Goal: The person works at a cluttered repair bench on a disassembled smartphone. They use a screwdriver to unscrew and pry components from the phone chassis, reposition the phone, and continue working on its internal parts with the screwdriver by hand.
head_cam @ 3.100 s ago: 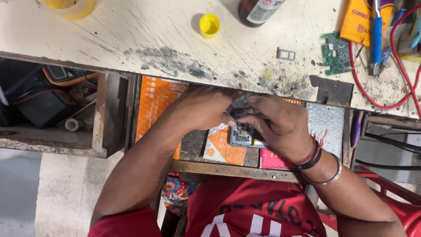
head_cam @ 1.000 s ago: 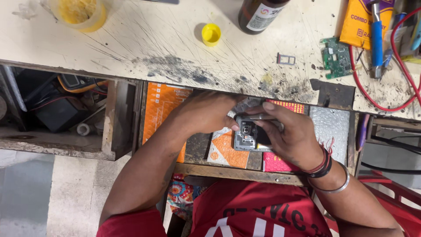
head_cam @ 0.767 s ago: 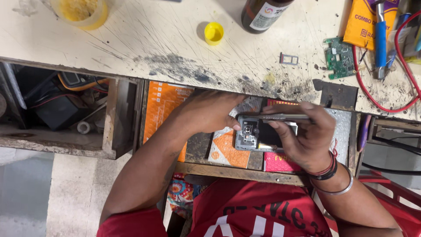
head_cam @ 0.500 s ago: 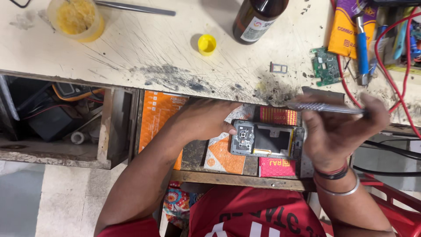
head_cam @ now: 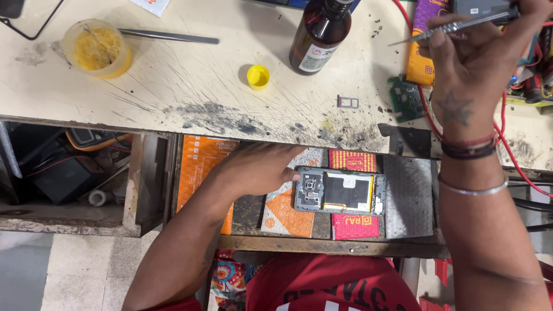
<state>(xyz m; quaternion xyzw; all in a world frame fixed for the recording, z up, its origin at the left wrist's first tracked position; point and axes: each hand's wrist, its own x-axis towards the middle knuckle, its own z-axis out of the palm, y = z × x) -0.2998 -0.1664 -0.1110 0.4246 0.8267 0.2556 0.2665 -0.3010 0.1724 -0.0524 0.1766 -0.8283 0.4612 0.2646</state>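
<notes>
The right hand [head_cam: 469,69] has lifted off the opened phone [head_cam: 340,192], closed on tweezers [head_cam: 455,26] over the bench's far right edge; the left hand [head_cam: 262,170], fingers flat, steadies the phone in the drawer.

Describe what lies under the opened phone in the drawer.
The opened phone rests on orange and pink packets in the drawer; whatever sits directly beneath it is covered.

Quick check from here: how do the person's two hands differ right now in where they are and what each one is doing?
The left hand lies low and flat over the open wooden drawer, fingertips against the opened grey phone. The right hand is raised over the scratched pale workbench, pinching thin metal tweezers. The right wrist wears bands and a bangle; the left shows none. Both are bare.
</notes>
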